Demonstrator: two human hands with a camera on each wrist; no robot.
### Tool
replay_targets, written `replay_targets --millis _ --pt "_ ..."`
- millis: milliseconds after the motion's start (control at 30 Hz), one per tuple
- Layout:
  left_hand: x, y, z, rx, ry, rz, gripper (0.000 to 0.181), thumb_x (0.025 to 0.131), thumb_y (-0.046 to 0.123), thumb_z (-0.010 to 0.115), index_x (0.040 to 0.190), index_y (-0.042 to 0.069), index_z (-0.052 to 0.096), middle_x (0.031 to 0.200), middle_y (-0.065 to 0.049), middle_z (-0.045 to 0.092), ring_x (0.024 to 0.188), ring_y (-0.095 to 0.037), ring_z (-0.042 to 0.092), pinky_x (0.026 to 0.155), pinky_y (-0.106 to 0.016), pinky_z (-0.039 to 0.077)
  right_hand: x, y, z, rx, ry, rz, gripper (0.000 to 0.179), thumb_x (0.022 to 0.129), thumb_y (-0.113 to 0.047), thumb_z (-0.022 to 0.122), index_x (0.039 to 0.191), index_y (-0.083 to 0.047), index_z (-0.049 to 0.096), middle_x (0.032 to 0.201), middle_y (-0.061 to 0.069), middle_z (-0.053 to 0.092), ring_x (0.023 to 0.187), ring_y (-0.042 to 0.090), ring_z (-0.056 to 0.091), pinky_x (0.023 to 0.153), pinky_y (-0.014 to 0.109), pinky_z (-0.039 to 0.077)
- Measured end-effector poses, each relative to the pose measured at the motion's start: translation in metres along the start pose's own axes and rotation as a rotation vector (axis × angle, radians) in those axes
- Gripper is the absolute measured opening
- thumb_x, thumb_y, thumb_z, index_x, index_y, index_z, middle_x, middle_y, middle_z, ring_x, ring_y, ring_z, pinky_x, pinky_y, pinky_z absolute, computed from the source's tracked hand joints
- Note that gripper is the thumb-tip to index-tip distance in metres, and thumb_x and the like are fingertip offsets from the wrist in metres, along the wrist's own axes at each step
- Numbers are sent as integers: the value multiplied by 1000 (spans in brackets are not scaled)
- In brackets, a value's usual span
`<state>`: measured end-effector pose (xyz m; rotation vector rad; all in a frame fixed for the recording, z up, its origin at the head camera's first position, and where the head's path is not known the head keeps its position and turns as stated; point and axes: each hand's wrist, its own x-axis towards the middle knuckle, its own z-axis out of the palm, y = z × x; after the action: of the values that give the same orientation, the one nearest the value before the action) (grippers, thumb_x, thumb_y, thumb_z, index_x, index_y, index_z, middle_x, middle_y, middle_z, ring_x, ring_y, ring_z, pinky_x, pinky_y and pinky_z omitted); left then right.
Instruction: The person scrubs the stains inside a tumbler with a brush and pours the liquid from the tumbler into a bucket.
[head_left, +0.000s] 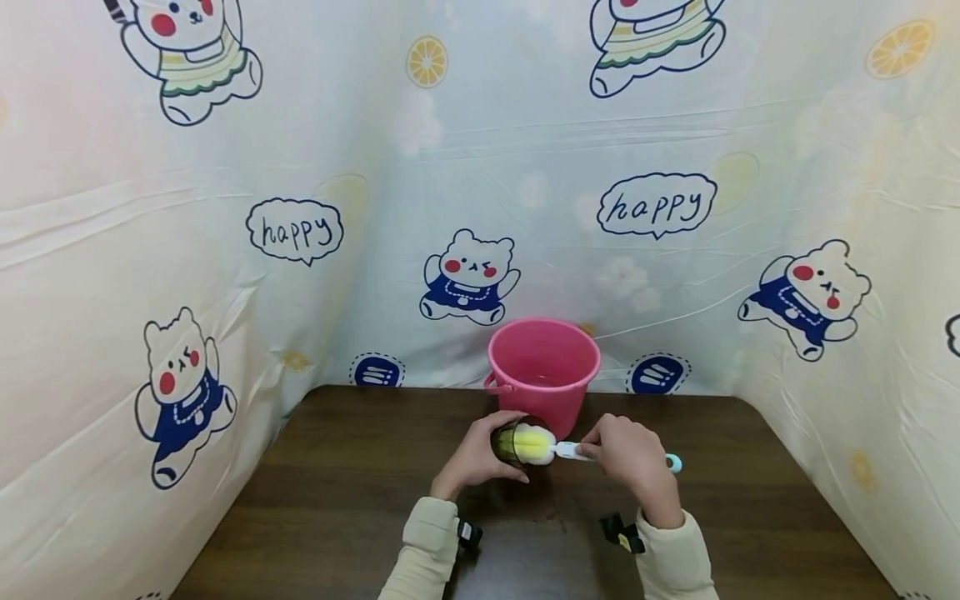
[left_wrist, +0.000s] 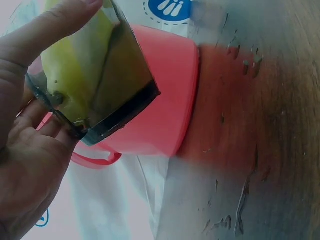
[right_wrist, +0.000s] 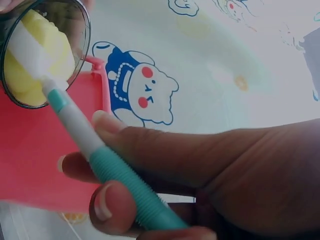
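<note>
Tilted on its side, a dark see-through cup (left_wrist: 125, 65) is gripped by my left hand (head_left: 480, 452), fingers and thumb round its wall. Its mouth faces right. My right hand (head_left: 628, 450) holds the white and teal handle (right_wrist: 122, 175) of a sponge cup brush, thumb and fingers curled round it. The yellow and white sponge head (head_left: 533, 444) sits inside the cup, partly showing at the mouth. Both hands are just in front of a pink bucket (head_left: 543, 354) and above the table. In the left wrist view, yellow sponge shows through the cup's wall.
The bucket stands near the back edge of a dark wooden table (head_left: 360, 467), its handle hanging at the left. Water drops and streaks (left_wrist: 242, 195) lie on the tabletop. A printed cloth (head_left: 480, 150) hangs behind and along both sides.
</note>
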<state>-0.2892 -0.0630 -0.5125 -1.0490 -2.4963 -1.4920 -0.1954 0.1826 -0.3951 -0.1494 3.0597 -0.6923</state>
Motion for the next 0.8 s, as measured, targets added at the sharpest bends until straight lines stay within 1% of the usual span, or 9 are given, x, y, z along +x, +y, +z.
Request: replay_targets --millis 133,267,400,600,800 --pt "0 1 0 11 -6 5 90 60 11 100 140 20 60 140 4 60 129 -16 54 112 -42 45 -2 -2 0 -11 -24 10 7 87 -23 81 86 -17 82 56 -2 57 51 15 51 49 28 39" --pt "-1 0 1 22 -8 19 91 59 12 100 140 20 59 140 4 61 129 -16 55 112 -42 45 -5 -4 -2 -4 -34 -18 5 86 -21 82 85 -16 82 56 -1 58 50 14 51 49 28 40" --pt "0 0 1 9 -4 11 91 60 12 100 141 21 59 140 5 60 130 -16 54 112 -43 45 -5 -3 -4 19 -24 -37 5 86 -21 82 86 -17 83 56 -1 59 50 14 51 48 28 40" --pt "-1 -1 1 -11 -7 -3 91 60 10 100 141 20 59 141 5 60 130 -16 54 113 -44 44 0 -1 -3 33 -23 -5 7 88 -22 80 91 -16 83 59 -1 60 52 15 51 49 28 40" --pt "0 -2 1 8 -14 -6 91 59 10 100 140 19 60 140 5 61 129 -16 54 112 -43 45 -1 -1 -2 20 -45 32 8 89 -22 79 87 -16 82 57 -2 58 52 15 51 49 27 38"
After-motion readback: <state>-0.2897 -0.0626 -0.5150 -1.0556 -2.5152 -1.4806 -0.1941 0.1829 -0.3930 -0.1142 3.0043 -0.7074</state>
